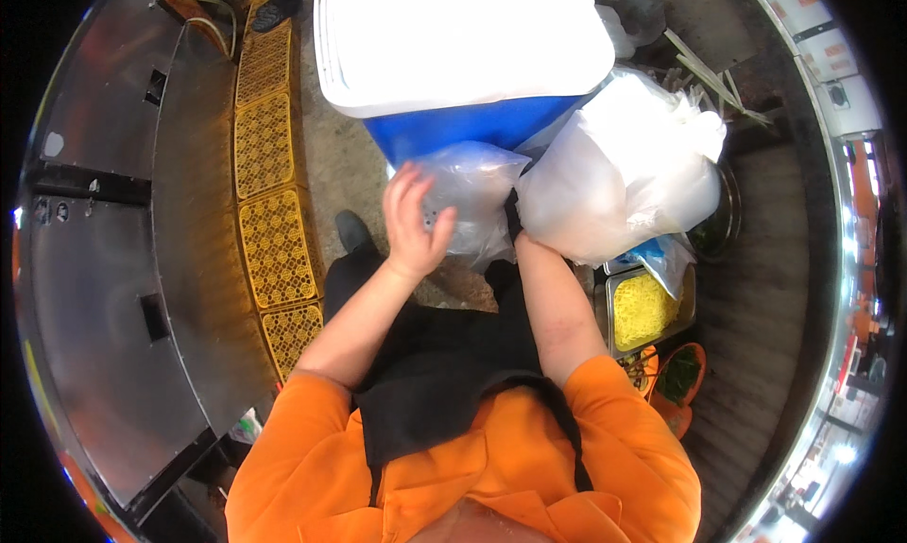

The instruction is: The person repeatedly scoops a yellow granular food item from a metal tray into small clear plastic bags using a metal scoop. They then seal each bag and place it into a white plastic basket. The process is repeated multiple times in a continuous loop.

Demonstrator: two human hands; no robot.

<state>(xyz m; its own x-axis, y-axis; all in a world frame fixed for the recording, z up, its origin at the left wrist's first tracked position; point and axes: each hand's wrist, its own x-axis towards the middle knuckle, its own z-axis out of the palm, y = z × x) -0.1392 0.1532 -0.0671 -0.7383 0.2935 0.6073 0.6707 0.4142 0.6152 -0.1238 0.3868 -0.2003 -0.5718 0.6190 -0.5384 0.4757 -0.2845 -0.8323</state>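
My left hand (413, 224) is raised with its fingers apart, over or against the left side of a clear plastic bag (475, 188). This bag is in front of a blue cooler box (453, 128) with a white lid (460, 40). My right forearm reaches under a large, filled translucent plastic bag (602, 174), which hides my right hand; whether it holds anything does not show.
Yellow plastic crates (276, 249) line the floor at the left beside metal cabinets (99, 273). At the right are a metal tray (691, 323) of yellow shreds (641, 309), an orange bowl (698, 387) with greens and a dark ribbed surface (758, 273).
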